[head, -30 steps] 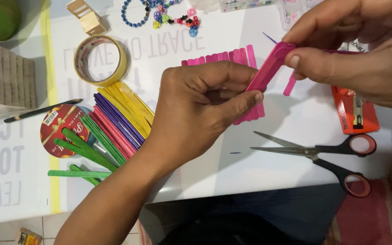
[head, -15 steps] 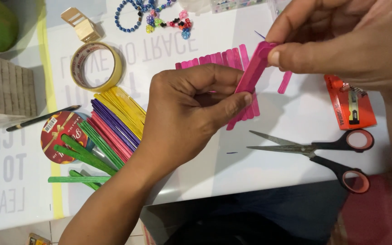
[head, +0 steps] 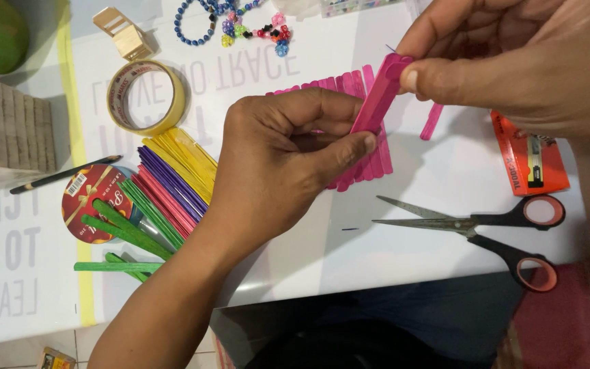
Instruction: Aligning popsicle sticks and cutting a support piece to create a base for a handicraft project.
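Observation:
Both my hands hold one pink craft stick (head: 379, 96) above the white table. My left hand (head: 288, 160) pinches its lower end between thumb and fingers. My right hand (head: 513, 58) grips its upper end at the top right. Under them lies a row of pink sticks (head: 370, 160) set side by side flat on the table. One loose pink stick (head: 431, 121) lies just to the right of that row.
Black and red scissors (head: 486, 229) lie open at the right, beside an orange glue packet (head: 530, 160). At the left sit a fan of coloured sticks (head: 165, 188), a tape roll (head: 146, 97), a pencil (head: 63, 174) and a round red pack (head: 90, 201). Beads (head: 240, 20) lie at the top.
The view has shifted slightly. Both hands keep hold of the pink stick, with my right hand moved a little up and left on its top end.

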